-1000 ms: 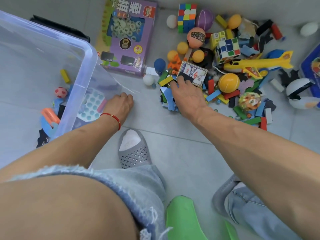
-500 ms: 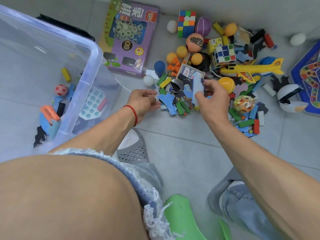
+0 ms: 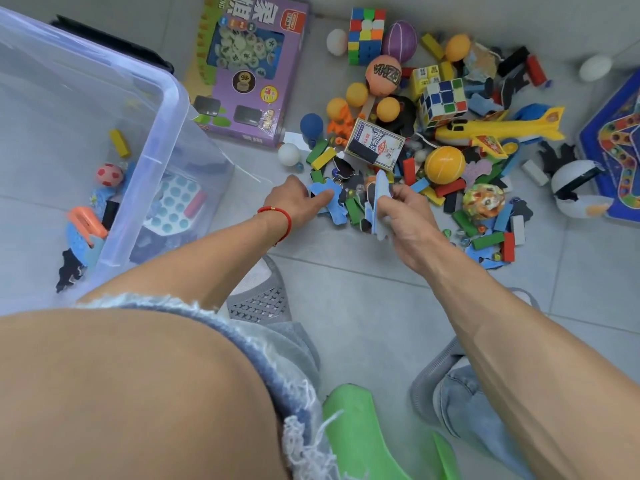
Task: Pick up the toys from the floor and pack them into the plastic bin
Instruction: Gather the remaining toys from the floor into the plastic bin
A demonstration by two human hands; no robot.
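A heap of toys covers the grey floor at the upper right: balls, wooden blocks, cube puzzles, a card box (image 3: 375, 146) and a yellow plane (image 3: 498, 128). My right hand (image 3: 403, 211) grips a few flat blue foam pieces (image 3: 379, 202) held on edge above the heap's near side. My left hand (image 3: 296, 199) reaches to another blue foam piece (image 3: 329, 197) on the floor and pinches its edge. The clear plastic bin (image 3: 169, 98) stands at the left with several toys inside.
A purple chess box (image 3: 249, 64) lies beyond the bin's corner. A blue board game (image 3: 620, 147) and a white and black ball (image 3: 575, 192) sit at the far right. My knees, grey slippers (image 3: 258, 299) and a green stool (image 3: 363, 438) fill the near floor.
My right hand lifted blue foam pieces off the heap. My left hand left the bin's side and moved right to a foam piece on the floor.
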